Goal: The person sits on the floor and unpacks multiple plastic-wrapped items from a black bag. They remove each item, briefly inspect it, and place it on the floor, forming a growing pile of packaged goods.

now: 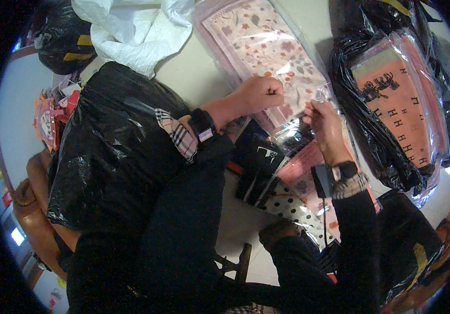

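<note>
A folded pale pink fabric [268, 43] with a flower and leaf print lies in a clear plastic bag [311, 47] before me. My left hand [258, 92] is curled over the near part of this bag, fingers pinched on the plastic. On the bag's near right corner, the fingertips of my right hand [324, 117] grip the film. Light glares off the plastic between the two hands. Beneath and nearer to me are a black packet [262, 157] with a white mark, a pink packet [301, 161] and a white packet with black dots [287, 208], partly covered by my right arm.
A black plastic bag [397, 168] on the right holds several orange packets [405, 114] with a carriage print. To the left stands a large black plastic bag [107, 137]. A white woven sack [131, 43] lies at the far left, beside another black bag [62, 39].
</note>
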`<state>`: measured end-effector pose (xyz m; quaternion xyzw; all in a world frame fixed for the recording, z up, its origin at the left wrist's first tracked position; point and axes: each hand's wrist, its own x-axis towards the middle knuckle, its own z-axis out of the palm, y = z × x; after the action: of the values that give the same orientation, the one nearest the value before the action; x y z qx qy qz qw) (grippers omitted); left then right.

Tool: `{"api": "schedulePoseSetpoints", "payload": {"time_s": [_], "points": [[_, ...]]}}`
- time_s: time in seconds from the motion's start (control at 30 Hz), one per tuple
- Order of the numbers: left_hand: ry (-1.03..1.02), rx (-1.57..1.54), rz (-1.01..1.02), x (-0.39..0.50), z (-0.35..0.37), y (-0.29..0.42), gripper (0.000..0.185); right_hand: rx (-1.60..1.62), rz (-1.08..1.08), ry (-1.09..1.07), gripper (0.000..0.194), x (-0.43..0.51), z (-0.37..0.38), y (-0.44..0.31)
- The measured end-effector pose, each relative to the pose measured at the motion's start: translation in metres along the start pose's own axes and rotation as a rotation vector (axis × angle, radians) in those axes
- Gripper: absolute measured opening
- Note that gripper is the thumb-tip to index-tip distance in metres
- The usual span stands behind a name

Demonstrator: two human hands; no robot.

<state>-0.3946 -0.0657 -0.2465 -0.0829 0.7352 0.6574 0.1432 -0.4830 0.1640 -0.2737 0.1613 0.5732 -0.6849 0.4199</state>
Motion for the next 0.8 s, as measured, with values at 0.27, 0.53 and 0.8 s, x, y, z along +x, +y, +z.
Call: {"api": "schedulePoseSetpoints", "payload": {"time_s": [0.27,0.53,0.8], "points": [[0.074,0.086,0.058,0.000,0.000,0.001,0.020,-0.239,0.243,-0.183,0.033,-0.155,-0.123,-0.018],[0.114,0.104,0.075,0.005,0.002,0.002,0.021,-1.301,0.957,-0.160,0.034,-0.215,-0.254,0.024],[0.096,-0.022,0.012,-0.004,-0.016,0.037,0.018,-1.295,-0.258,0.023,0.041,-0.079,-0.131,-0.028]]}}
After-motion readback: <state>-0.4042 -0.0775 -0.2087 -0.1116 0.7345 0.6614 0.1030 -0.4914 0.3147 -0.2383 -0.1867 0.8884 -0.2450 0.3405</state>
